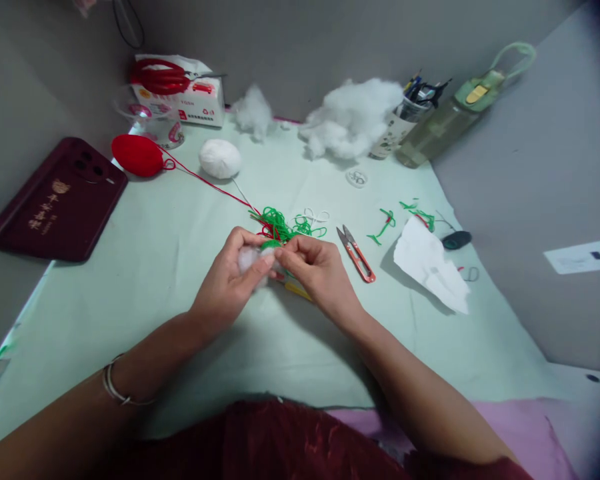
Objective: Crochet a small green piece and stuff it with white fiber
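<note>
My left hand [233,277] is closed round a small white fluffy piece [253,257] held just above the pale green cloth [155,267]. My right hand [317,270] pinches at the same piece from the right, fingers pressed together; a yellow stick-like thing [298,291] pokes out below it. A tangle of green yarn [280,225] lies right behind the fingers. A red strand [205,179] runs from there to a red yarn ball [137,155] at the back left.
A white yarn ball [220,158], red-handled snips [356,253], white paper [430,263], green yarn scraps [386,225] and stuffing [353,117] lie on the cloth. At the back stand a tissue box [190,100], a pen cup [400,123] and a bottle [450,113]. A dark red case [55,200] lies left.
</note>
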Demonstrator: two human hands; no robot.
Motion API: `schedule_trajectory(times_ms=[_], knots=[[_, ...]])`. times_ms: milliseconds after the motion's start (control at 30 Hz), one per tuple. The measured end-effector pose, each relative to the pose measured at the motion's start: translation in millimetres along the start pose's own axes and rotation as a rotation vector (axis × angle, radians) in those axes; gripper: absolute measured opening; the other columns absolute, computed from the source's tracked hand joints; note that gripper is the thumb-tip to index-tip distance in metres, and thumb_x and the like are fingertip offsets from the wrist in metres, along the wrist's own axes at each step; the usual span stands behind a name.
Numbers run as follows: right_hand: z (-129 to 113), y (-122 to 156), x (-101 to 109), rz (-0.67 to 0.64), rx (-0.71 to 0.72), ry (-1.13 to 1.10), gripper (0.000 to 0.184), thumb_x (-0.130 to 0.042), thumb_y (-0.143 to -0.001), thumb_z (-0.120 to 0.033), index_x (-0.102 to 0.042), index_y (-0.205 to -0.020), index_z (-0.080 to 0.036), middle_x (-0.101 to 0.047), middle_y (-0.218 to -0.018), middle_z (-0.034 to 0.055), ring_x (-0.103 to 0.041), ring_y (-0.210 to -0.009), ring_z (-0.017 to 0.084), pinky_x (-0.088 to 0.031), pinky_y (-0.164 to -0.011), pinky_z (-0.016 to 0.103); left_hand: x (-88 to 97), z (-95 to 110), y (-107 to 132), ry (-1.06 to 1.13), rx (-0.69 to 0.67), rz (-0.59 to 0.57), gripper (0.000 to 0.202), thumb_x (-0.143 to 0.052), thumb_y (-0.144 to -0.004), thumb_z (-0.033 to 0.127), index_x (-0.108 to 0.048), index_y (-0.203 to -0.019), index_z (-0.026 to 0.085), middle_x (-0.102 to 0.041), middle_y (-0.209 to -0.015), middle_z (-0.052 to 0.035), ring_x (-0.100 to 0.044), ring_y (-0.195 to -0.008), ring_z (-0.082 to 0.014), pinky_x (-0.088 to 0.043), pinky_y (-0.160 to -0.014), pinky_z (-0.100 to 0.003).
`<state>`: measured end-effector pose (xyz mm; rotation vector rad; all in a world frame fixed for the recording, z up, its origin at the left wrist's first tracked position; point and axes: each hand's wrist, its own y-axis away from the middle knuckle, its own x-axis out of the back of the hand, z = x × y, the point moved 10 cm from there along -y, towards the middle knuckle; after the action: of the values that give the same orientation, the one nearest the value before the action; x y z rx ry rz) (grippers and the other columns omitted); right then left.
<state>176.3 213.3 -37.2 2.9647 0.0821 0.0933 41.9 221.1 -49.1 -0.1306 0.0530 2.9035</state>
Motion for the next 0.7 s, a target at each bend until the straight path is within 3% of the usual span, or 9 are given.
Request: schedule_trajectory(times_ms=[167,333,467,600,700], knots=[[0.9,-1.9,10.6,0.052,0.02,0.086,0.036,-0.077,-0.078,-0.044,-0.054,-0.064,-0.02,-0.033,-0.052,-0.0104,-0.025,-0.052,0.007,-0.021,-0.051,0.026,1.9,-13.0,-2.6,0.154,0.094,-0.053,0.025,-0.079,-0.09,0.035,-0.065,-0.105,0.021,-0.074,-0.091,0.0,-0.074,-0.074,-0.0134,-0.059,-0.072,-0.024],[-1.2,-1.0,7.4,0.011,0.049,0.108,0.03,-0.069,-0.084,-0.041,-0.054,-0.068,-0.02,-0.034,-0.054,-0.01,-0.027,-0.052,0.007,-0.021,-0.052,0.026,-0.4,-20.5,-4.2,0.257,0.174,-0.052,0.032,-0.088,-0.08,0.029,-0.062,-0.098,0.021,-0.075,-0.082,0.0028,-0.074,-0.067,-0.012,-0.058,-0.067,-0.021],[-13.3,5.1,3.7,-0.013,0.138,0.291,0.025,-0.059,-0.092,-0.035,-0.057,-0.073,-0.02,-0.04,-0.056,-0.008,-0.032,-0.054,0.009,-0.025,-0.054,0.027,-1.6,-28.5,-2.4,0.232,0.259,-0.041,0.039,-0.089,-0.077,0.032,-0.061,-0.101,0.02,-0.075,-0.078,0.0026,-0.073,-0.063,-0.0121,-0.056,-0.061,-0.02],[-20.5,13.7,-8.7,-0.093,0.157,0.339,0.021,-0.055,-0.096,-0.027,-0.061,-0.078,-0.019,-0.054,-0.065,-0.0044,-0.04,-0.058,0.01,-0.03,-0.058,0.027,4.7,-20.5,-4.6,0.113,0.191,0.032,0.028,-0.082,-0.08,0.028,-0.06,-0.096,0.021,-0.07,-0.065,0.0059,-0.068,-0.055,-0.0113,-0.05,-0.054,-0.019],[-19.6,16.0,-16.4,-0.129,0.118,0.209,0.023,-0.06,-0.095,-0.03,-0.062,-0.076,-0.018,-0.05,-0.06,-0.006,-0.037,-0.056,0.009,-0.028,-0.056,0.026,8.8,-7.8,-5.4,0.008,0.106,0.093,0.017,-0.075,-0.08,0.021,-0.06,-0.088,0.021,-0.062,-0.059,0.0081,-0.063,-0.05,-0.0104,-0.048,-0.051,-0.019]])
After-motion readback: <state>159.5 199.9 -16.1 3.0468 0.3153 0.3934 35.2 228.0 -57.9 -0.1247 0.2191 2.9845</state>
